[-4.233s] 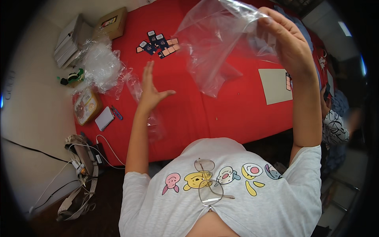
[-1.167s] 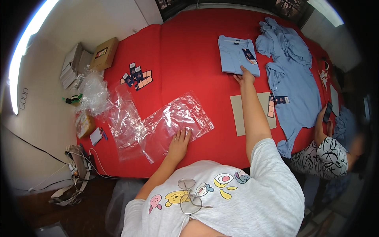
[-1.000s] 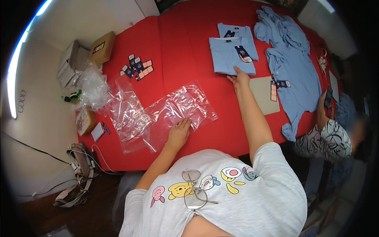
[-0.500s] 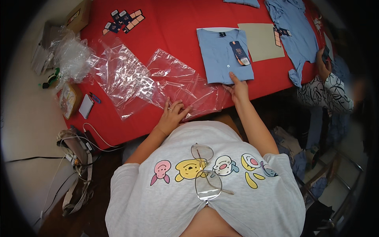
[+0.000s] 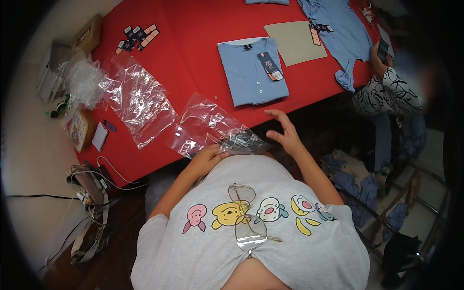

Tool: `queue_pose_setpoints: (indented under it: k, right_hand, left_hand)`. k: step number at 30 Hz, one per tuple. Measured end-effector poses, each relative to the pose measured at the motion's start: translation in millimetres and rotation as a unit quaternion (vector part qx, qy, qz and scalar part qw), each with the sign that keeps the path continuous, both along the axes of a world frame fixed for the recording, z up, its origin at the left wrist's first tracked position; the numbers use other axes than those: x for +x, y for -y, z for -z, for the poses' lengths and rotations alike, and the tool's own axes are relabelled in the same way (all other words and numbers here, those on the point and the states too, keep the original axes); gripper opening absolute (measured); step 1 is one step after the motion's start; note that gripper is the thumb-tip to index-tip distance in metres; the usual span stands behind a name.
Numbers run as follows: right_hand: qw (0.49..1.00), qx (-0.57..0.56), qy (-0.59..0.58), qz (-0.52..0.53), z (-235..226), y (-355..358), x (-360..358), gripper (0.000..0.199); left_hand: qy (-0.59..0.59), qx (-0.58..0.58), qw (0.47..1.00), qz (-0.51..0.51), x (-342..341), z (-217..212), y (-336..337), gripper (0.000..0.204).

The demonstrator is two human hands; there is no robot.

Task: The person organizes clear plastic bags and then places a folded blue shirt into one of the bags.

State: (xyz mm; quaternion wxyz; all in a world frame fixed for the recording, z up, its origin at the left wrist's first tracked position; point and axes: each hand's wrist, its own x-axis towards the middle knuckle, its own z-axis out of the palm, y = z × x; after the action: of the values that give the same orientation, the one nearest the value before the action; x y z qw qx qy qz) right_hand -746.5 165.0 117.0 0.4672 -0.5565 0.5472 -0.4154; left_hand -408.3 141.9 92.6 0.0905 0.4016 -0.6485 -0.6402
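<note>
One hand (image 5: 288, 138) now off blue shirt (image 5: 245, 75)

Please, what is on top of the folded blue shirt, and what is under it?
A dark tag lies on the folded blue shirt. A white edge shows past its collar, and red cloth around it. What lies beneath is covered.

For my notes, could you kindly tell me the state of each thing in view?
Folded shirt: flat, front up
Garment: unfolded, rumpled
Near bag: crinkled, partly off the table
Far bag: crinkled, flat
Plastic heap: bunched
Tags: overlapping in a pile
Sheet: flat
Left hand: touching near bag
Right hand: open, empty
Glasses: hanging
Phone: held
</note>
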Motion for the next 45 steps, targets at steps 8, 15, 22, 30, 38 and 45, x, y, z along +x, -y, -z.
queue_pose_setpoints:
  k: [8, 15, 22, 30, 38, 45]
  right_hand:
    - [0.986, 0.163, 0.04, -0.001, -17, -71, -33, 0.033]
    - [0.989, 0.09, -0.117, -0.028, -22, -108, -62, 0.031]
    - [0.982, 0.129, -0.094, -0.096, -10, -153, -79, 0.026]
    - [0.964, 0.26, -0.027, 0.044, 1, -190, -85, 0.027]
    - [0.97, 0.135, -0.175, -0.096, 19, -147, -87, 0.033]
    - [0.961, 0.043, -0.25, -0.115, -11, -86, -89, 0.031]
  left_hand:
    - [-0.07, 0.244, 0.966, -0.043, -59, -20, 2, 0.04]
    - [0.054, -0.209, 0.974, -0.067, -133, -33, 128, 0.047]
    - [0.246, -0.442, 0.859, -0.076, -192, 3, 277, 0.063]
    - [0.153, -0.478, 0.852, -0.149, -223, 60, 264, 0.056]
    - [0.167, -0.525, 0.824, -0.132, -221, 56, 174, 0.064]
    - [-0.127, -0.145, 0.978, 0.082, -222, -48, 68, 0.094]
